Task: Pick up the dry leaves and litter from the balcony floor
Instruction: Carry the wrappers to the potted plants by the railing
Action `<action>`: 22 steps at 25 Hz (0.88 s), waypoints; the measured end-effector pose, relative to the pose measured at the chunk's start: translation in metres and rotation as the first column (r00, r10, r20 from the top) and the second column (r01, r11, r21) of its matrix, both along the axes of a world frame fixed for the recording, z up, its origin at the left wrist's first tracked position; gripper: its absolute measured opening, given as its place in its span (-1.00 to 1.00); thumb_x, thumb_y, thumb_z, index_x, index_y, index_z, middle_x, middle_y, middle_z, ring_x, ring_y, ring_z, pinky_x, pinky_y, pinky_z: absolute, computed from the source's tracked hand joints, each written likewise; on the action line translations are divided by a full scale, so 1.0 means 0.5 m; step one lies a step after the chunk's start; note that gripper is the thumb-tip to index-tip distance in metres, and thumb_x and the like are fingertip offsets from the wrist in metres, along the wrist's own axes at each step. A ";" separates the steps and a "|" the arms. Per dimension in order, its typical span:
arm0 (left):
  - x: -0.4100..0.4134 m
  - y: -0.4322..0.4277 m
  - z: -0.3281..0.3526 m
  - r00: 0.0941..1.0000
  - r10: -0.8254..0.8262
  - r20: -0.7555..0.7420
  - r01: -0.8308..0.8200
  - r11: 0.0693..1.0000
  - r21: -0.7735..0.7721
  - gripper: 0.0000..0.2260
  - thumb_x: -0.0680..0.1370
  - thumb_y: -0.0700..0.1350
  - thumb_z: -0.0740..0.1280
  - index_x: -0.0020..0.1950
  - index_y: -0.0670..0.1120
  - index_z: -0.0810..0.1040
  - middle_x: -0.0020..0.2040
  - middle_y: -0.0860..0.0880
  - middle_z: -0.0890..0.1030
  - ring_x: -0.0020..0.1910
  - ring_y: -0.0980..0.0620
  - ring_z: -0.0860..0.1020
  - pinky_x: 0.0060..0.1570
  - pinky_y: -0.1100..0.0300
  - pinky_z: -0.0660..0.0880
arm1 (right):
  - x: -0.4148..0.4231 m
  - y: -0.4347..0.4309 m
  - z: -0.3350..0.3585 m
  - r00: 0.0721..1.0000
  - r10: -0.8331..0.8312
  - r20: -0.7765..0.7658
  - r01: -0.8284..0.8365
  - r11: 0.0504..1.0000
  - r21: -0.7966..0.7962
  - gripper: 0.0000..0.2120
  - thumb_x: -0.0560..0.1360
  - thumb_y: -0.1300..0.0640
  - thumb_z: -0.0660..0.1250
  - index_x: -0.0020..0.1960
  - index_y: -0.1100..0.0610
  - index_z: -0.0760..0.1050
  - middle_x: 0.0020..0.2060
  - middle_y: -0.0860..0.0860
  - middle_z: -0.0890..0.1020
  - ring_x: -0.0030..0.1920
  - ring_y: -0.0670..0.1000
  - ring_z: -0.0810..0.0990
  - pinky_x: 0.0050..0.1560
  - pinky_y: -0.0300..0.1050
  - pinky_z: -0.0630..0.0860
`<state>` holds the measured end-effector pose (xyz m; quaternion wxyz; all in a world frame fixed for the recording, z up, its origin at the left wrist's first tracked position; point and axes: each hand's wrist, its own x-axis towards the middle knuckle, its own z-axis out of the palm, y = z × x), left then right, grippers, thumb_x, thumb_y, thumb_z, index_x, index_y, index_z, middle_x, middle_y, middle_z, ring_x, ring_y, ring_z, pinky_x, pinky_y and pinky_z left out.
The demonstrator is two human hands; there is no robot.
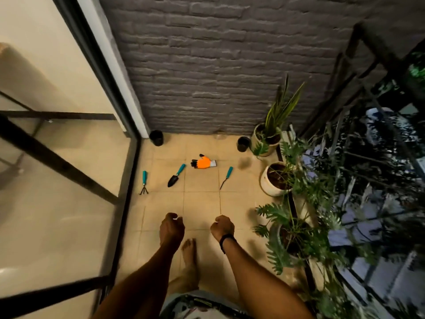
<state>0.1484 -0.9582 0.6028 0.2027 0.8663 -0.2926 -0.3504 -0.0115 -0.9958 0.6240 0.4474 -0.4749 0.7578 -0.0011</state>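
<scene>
Two hands: left hand (pixel 172 227) and right hand (pixel 222 227) loosely curled, holding nothing, poised over near floor (pixel 202 203). No leaves or litter visible; glove (pixel 203 162) and trowel (pixel 176 175) laid out far ahead, likely for reach.

Curled empty hands (pixel 197 227), orange glove (pixel 203 162), trowel (pixel 176 175), tiled floor (pixel 202 203)

Three teal-handled tools (pixel 177 174); one glove (pixel 203 162); perhaps five pots (pixel 274 178).
</scene>
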 end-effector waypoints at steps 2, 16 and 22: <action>-0.002 -0.087 -0.001 0.994 -0.104 -0.016 0.104 0.995 0.009 -0.72 0.61 0.00 0.30 0.28 -0.08 0.48 0.10 -0.13 0.64 0.00 -0.10 0.61 0.02 0.03 0.57 | -0.004 -0.070 -0.014 1.000 -0.030 0.003 0.030 1.000 0.005 -0.67 0.56 0.19 0.22 0.31 0.16 0.49 0.31 0.08 0.52 0.33 0.11 0.47 0.28 -0.15 0.38; -0.049 -0.646 -0.151 0.985 -0.172 0.008 0.168 0.970 0.178 -0.75 0.61 -0.02 0.32 0.24 -0.09 0.50 0.08 -0.12 0.62 0.02 -0.09 0.58 -0.06 0.14 0.48 | -0.050 -0.641 -0.230 0.999 -0.012 -0.038 0.020 0.981 0.195 -0.67 0.55 0.08 0.20 0.22 0.17 0.56 0.22 0.11 0.59 0.23 0.15 0.54 0.27 -0.05 0.46; -0.028 -0.869 -0.447 0.996 -0.082 -0.039 0.090 0.950 0.298 -0.77 0.60 0.01 0.29 0.22 -0.03 0.48 0.04 -0.11 0.65 0.02 -0.13 0.61 0.01 0.05 0.54 | -0.025 -0.916 -0.449 0.987 -0.161 0.018 0.152 0.955 0.255 -0.64 0.55 0.18 0.20 0.32 0.21 0.49 0.31 0.13 0.53 0.32 0.15 0.48 0.29 -0.10 0.38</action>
